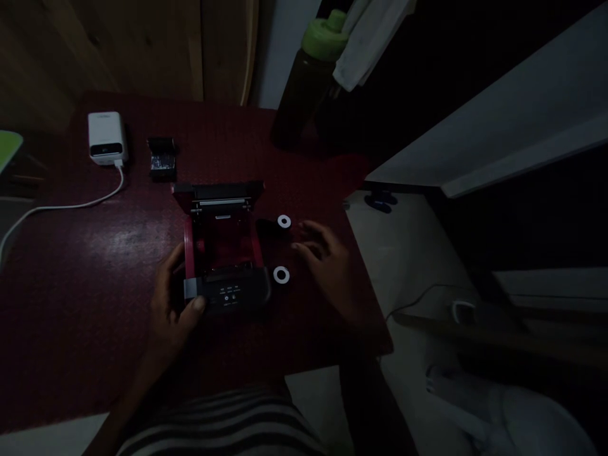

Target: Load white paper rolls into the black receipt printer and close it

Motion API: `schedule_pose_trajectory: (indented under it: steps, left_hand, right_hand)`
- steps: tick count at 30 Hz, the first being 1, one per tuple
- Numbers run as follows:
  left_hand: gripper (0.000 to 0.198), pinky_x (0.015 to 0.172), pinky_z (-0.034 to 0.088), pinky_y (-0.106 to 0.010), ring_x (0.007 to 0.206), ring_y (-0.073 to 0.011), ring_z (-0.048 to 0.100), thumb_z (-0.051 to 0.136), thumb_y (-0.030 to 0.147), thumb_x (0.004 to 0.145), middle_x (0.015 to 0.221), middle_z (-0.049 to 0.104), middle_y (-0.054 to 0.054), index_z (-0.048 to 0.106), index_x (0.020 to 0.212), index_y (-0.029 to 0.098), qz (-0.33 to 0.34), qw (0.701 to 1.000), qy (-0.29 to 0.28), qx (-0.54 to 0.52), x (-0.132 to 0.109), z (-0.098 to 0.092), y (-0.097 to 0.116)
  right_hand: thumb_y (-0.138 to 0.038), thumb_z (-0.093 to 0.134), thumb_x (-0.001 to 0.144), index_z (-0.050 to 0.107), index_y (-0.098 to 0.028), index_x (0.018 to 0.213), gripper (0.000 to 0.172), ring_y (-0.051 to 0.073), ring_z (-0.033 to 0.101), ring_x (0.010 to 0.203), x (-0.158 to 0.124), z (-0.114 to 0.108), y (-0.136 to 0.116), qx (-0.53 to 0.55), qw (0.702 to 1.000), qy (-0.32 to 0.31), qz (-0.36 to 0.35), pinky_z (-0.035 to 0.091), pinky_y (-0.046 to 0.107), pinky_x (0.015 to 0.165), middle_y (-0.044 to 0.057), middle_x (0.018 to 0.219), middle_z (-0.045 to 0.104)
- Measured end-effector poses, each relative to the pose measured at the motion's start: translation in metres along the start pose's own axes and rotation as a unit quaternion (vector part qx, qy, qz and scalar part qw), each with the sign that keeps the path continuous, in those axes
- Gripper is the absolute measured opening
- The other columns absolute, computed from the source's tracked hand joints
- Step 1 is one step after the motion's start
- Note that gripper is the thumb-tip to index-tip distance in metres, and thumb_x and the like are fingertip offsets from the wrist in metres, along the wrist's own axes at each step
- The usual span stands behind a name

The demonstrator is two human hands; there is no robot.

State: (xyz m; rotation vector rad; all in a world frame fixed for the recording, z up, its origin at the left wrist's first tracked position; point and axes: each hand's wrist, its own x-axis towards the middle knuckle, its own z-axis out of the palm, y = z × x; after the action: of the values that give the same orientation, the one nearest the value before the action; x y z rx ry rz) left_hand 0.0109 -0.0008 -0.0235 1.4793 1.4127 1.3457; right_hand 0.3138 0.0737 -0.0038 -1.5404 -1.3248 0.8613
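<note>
A small black and red label printer [227,286], its lid [221,193] raised, sits on the dark red table. My left hand [173,301] grips its left side, thumb on the front corner and fingers around the outer wall. The inside bay shows red and looks bare. Right of the printer lie two dark pieces with white ring-shaped ends, an upper one [284,221] and a lower one [281,275]. Close beside them my right hand [327,263] is open, thumb and fingers apart with nothing between them. Dim light hides fine detail.
At the table's back left are a white power bank [107,136] with a white cable [80,206] and a black ribbon roll [162,158]. A dark bottle with a green lid [325,38] stands at the back. The table edge [365,272] drops to the floor on the right.
</note>
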Motion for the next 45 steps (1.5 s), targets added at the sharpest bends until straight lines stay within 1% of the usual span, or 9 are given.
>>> schedule_pose_trajectory:
  steps: [7, 12, 15, 17, 22, 25, 28, 38, 45]
  left_hand:
    - [0.077, 0.125, 0.05, -0.065, 0.153, -0.0425, 0.057, 0.069, 0.067, 0.103, 0.168, 0.056, -0.012, 0.049, 0.172, 0.037, 0.013, 1.0, -0.009, 0.0, 0.001, -0.002, -0.001]
    - [0.079, 0.129, 0.047, -0.064, 0.156, -0.0419, 0.055, 0.07, 0.064, 0.103, 0.169, 0.055, -0.014, 0.049, 0.172, 0.03, 0.007, 1.0, -0.014, 0.007, 0.0, -0.002, 0.003]
    - [0.078, 0.13, 0.046, -0.063, 0.158, -0.0402, 0.053, 0.069, 0.06, 0.105, 0.171, 0.053, -0.014, 0.047, 0.173, 0.03, 0.011, 1.0, -0.016, -0.002, 0.0, -0.001, 0.005]
    - [0.077, 0.131, 0.044, -0.063, 0.158, -0.0397, 0.052, 0.069, 0.059, 0.105, 0.172, 0.052, -0.014, 0.046, 0.173, 0.031, 0.01, 1.0, -0.017, -0.007, 0.0, 0.0, 0.005]
    - [0.076, 0.131, 0.044, -0.062, 0.159, -0.039, 0.051, 0.069, 0.056, 0.106, 0.172, 0.052, -0.014, 0.045, 0.174, 0.032, 0.035, 0.999, -0.017, -0.006, 0.0, 0.0, 0.002]
    - [0.075, 0.132, 0.043, -0.062, 0.159, -0.0386, 0.051, 0.069, 0.053, 0.107, 0.172, 0.051, -0.014, 0.044, 0.175, 0.032, 0.036, 0.999, -0.018, -0.011, -0.001, 0.0, 0.001]
    - [0.076, 0.133, 0.042, -0.063, 0.16, -0.039, 0.05, 0.07, 0.051, 0.107, 0.173, 0.05, -0.014, 0.043, 0.175, 0.032, 0.027, 0.999, -0.026, -0.018, -0.002, 0.0, 0.003]
    - [0.076, 0.132, 0.043, -0.065, 0.16, -0.0401, 0.051, 0.071, 0.051, 0.106, 0.172, 0.052, -0.014, 0.044, 0.175, 0.033, 0.027, 0.999, -0.019, -0.015, -0.001, 0.0, 0.006]
    - [0.076, 0.132, 0.042, -0.066, 0.16, -0.0411, 0.051, 0.071, 0.051, 0.106, 0.173, 0.051, -0.015, 0.045, 0.174, 0.031, 0.012, 0.999, -0.019, -0.025, -0.002, 0.001, 0.003]
  right_hand:
    - [-0.035, 0.081, 0.078, 0.072, -0.027, 0.104, 0.029, 0.031, 0.076, 0.103, 0.041, 0.047, 0.019, -0.02, 0.998, 0.021, -0.049, 0.062, 0.055, 0.102, 0.006, 0.105, 0.081]
    - [-0.032, 0.079, 0.084, 0.072, -0.03, 0.112, 0.029, 0.027, 0.077, 0.112, 0.01, -0.003, -0.039, -0.014, 0.996, 0.027, -0.081, 0.063, 0.048, 0.103, 0.003, 0.118, 0.082]
    - [-0.026, 0.08, 0.092, 0.076, -0.034, 0.122, 0.031, 0.027, 0.079, 0.113, -0.01, -0.033, -0.091, -0.078, 0.985, -0.089, -0.128, 0.064, 0.043, 0.099, 0.001, 0.118, 0.083]
    - [-0.026, 0.076, 0.098, 0.075, -0.035, 0.136, 0.039, 0.028, 0.079, 0.116, -0.015, -0.033, -0.115, -0.142, 0.953, -0.189, -0.19, 0.064, 0.044, 0.1, 0.003, 0.128, 0.083]
    - [-0.01, 0.062, 0.105, 0.072, -0.018, 0.136, 0.034, 0.031, 0.075, 0.115, -0.006, 0.032, -0.125, -0.287, 0.848, -0.296, -0.335, 0.061, 0.048, 0.101, 0.014, 0.13, 0.082]
    - [0.0, 0.059, 0.101, 0.075, -0.015, 0.123, 0.031, 0.032, 0.075, 0.111, -0.001, 0.07, -0.127, -0.408, 0.794, -0.313, -0.323, 0.058, 0.046, 0.098, 0.016, 0.118, 0.084]
    - [0.003, 0.063, 0.099, 0.077, -0.017, 0.123, 0.034, 0.033, 0.077, 0.112, 0.003, 0.088, -0.133, -0.468, 0.773, -0.326, -0.277, 0.056, 0.044, 0.095, 0.014, 0.114, 0.086]
    - [-0.003, 0.07, 0.098, 0.081, -0.022, 0.114, 0.027, 0.028, 0.083, 0.087, 0.022, 0.103, -0.12, -0.457, 0.786, -0.352, -0.221, 0.055, 0.034, 0.07, 0.01, 0.101, 0.087]
    - [0.0, 0.068, 0.099, 0.08, -0.021, 0.118, 0.031, 0.026, 0.082, 0.101, 0.022, 0.099, -0.112, -0.373, 0.826, -0.367, -0.21, 0.061, 0.034, 0.084, 0.01, 0.11, 0.086]
